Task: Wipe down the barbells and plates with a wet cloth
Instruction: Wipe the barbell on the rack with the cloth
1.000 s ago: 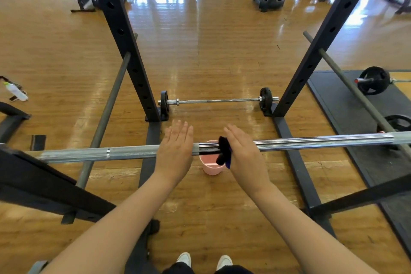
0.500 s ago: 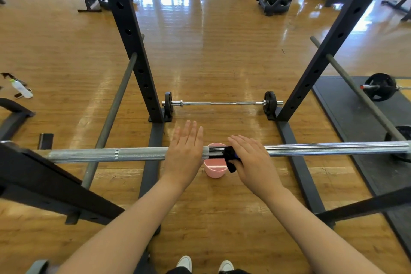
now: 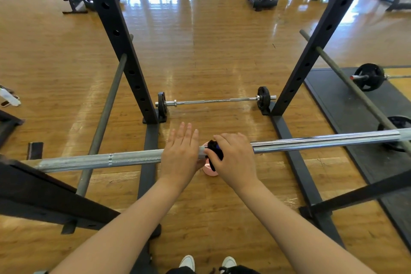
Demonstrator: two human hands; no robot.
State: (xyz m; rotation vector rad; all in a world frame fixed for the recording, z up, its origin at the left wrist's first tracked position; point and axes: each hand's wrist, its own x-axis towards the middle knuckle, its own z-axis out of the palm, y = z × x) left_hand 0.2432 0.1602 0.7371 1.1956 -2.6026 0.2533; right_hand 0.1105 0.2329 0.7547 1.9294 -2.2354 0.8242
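Observation:
A long steel barbell (image 3: 322, 141) lies across the rack in front of me, knurled on the left and shiny on the right. My left hand (image 3: 181, 153) rests flat on the bar with straight fingers. Just to its right, my right hand (image 3: 235, 158) grips a dark cloth (image 3: 215, 151) wrapped round the bar. Under my hands a pink bucket (image 3: 210, 170) stands on the floor, mostly hidden. A short barbell (image 3: 213, 101) with small black plates lies on the floor between the rack uprights.
Two black rack uprights (image 3: 120, 35) (image 3: 315, 38) rise ahead, with grey safety bars (image 3: 104, 113) slanting on each side. A black mat (image 3: 347, 109) at right carries another plated barbell (image 3: 369, 77). Gym machines stand at the back on the wooden floor. My shoes (image 3: 206, 262) show below.
My right hand has slid the cloth along the bar, first a little right, then back left close to my left hand. The left hand stayed on the bar.

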